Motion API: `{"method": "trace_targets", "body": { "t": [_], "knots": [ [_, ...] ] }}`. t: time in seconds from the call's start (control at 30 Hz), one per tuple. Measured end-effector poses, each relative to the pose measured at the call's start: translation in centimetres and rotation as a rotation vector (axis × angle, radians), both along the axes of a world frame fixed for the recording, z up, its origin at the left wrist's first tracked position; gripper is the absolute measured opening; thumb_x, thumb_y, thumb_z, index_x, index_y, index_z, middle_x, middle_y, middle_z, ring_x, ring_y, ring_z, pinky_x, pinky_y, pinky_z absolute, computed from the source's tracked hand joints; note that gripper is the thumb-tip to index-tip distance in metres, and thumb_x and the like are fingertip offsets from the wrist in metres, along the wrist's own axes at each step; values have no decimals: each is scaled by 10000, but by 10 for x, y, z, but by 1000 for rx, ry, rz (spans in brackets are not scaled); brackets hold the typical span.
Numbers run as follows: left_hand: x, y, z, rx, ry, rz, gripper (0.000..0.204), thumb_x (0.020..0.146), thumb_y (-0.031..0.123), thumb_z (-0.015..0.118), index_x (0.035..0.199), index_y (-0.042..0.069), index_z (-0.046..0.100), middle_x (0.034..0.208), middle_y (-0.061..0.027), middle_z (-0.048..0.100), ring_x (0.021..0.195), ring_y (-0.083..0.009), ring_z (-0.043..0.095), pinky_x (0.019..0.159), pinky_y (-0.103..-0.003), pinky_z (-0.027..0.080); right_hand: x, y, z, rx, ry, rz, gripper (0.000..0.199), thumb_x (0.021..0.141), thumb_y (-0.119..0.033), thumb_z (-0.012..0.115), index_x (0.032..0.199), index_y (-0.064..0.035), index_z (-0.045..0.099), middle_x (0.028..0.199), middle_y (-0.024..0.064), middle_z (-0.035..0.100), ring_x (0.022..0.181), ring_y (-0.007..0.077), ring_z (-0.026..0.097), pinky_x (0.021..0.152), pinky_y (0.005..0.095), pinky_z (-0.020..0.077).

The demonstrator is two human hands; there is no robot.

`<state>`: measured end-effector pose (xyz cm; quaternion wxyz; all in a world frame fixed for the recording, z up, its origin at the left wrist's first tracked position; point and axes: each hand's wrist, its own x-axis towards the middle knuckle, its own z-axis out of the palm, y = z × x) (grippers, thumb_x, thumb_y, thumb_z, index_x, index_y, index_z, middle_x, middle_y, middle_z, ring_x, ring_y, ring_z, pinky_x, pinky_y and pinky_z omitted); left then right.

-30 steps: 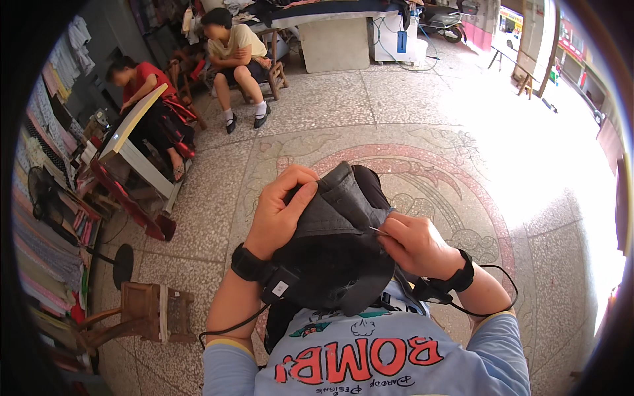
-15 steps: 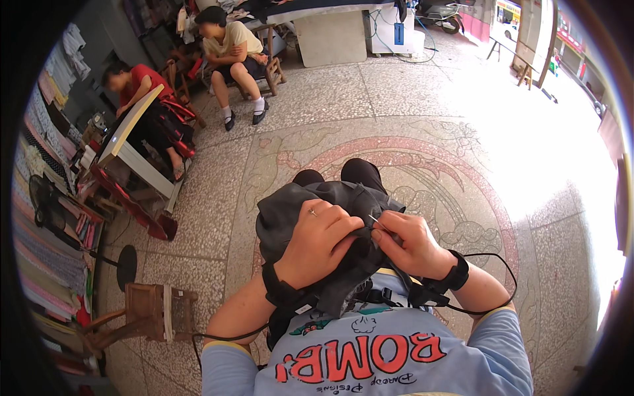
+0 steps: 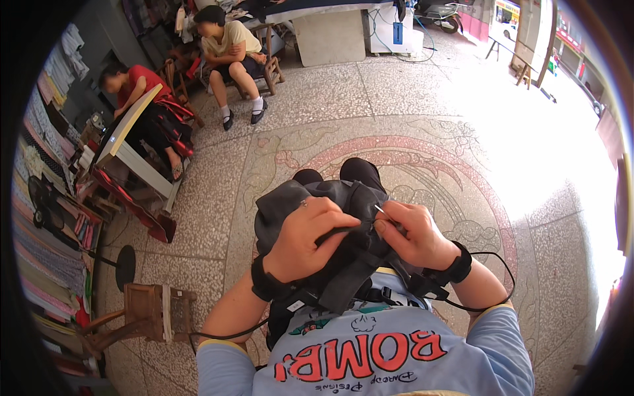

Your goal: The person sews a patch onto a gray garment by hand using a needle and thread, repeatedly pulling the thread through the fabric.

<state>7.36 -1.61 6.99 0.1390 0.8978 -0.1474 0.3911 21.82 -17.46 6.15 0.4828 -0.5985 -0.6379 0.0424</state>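
Note:
A dark grey garment or piece of cloth (image 3: 276, 206) lies bunched across my lap. My left hand (image 3: 305, 232), with a ring on one finger, pinches a fold of it between thumb and forefinger. Close by on the right, my right hand (image 3: 417, 236) is closed on a thin, pale needle (image 3: 378, 208), whose tip sticks out past the fingertips. Only a small gap separates the fingertips of the two hands. Any thread is too fine to make out. A strip of the cloth hangs down towards my shirt.
Black bands with cables circle both my wrists. At the lower left stands a wooden stool (image 3: 146, 310), near a black standing fan (image 3: 49, 204). A person in red leans on a sewing table (image 3: 135, 109); another sits on a chair with folded arms. Fabric stacks (image 3: 49, 264) line the left wall.
My left hand has shifted slightly left and its wrist has turned. The cloth below has been refolded, with a strip now hanging. My right hand has barely moved, still pinching the needle.

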Motion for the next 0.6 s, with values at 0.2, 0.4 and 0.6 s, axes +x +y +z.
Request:
{"method": "trace_targets", "body": {
  "t": [0.2,0.4,0.6],
  "knots": [
    [2,-6,15,-621,532,-118,414,789,94,606,1192,63,519,1014,-53,562,702,-66,436,597,-202,361,5,4,-3,-68,116,170,96,820,-62,564,797,11,506,649,148,506,548,313,516,498,346,400],
    [3,-6,26,-595,752,-13,384,762,123,654,1124,43,557,862,-30,601,608,-72,455,548,-216,364,6,1,-1,-69,119,85,98,825,-79,574,813,2,521,648,141,523,582,302,538,520,338,410],
    [3,-3,10,-735,627,-90,245,748,96,651,968,5,594,766,-24,599,664,-56,525,603,-202,425,5,4,-4,-57,126,129,105,833,-86,570,821,7,522,668,145,545,574,300,542,519,337,416]
  ]
}}
